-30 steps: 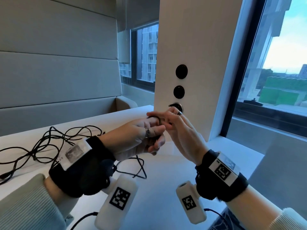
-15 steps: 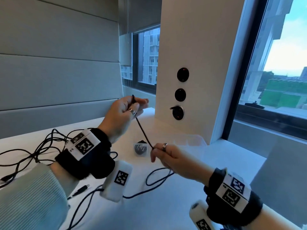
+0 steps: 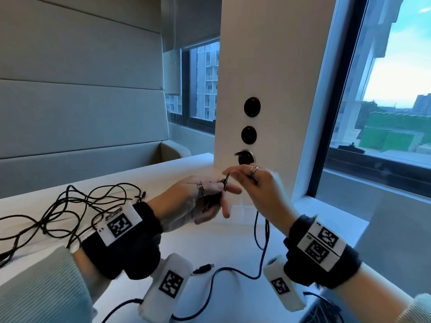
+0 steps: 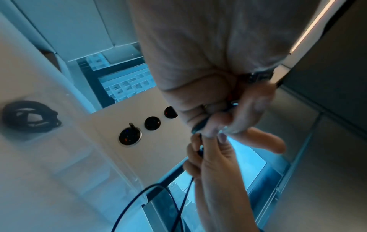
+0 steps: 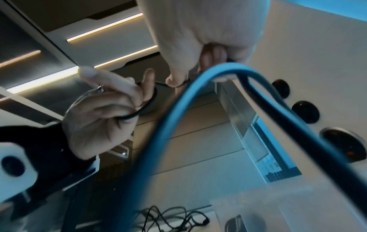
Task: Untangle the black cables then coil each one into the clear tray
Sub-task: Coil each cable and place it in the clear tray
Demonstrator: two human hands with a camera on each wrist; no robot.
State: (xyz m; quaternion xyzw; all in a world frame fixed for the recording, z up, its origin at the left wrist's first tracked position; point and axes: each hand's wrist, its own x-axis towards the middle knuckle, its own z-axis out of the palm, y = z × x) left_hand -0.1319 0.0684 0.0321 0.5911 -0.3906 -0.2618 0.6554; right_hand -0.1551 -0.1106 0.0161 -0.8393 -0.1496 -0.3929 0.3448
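My left hand [image 3: 210, 194] holds a small coil of black cable [image 5: 148, 102] wound round its fingers. My right hand [image 3: 247, 180] is right beside it and pinches the same cable [image 3: 257, 229], which hangs down and loops over the white table [image 3: 233, 299] to a free plug [image 3: 204, 268]. A tangle of black cables [image 3: 81, 206] lies on the table to the left. The clear tray [image 4: 69, 157] stands by the pillar, behind my hands, with one coiled black cable [image 4: 29, 117] inside. The right wrist view shows the tray [image 5: 258, 204] at the lower right.
A white pillar [image 3: 268, 66] with three round black sockets [image 3: 249, 134] rises just behind my hands. A window [image 3: 384, 113] is at the right, and the table ends below it. A padded grey wall [image 3: 81, 101] backs the table on the left.
Half a second ago my hands were apart with a stretch of cable taut between them. Now the right hand has come up to the left hand's fingers with the cable.
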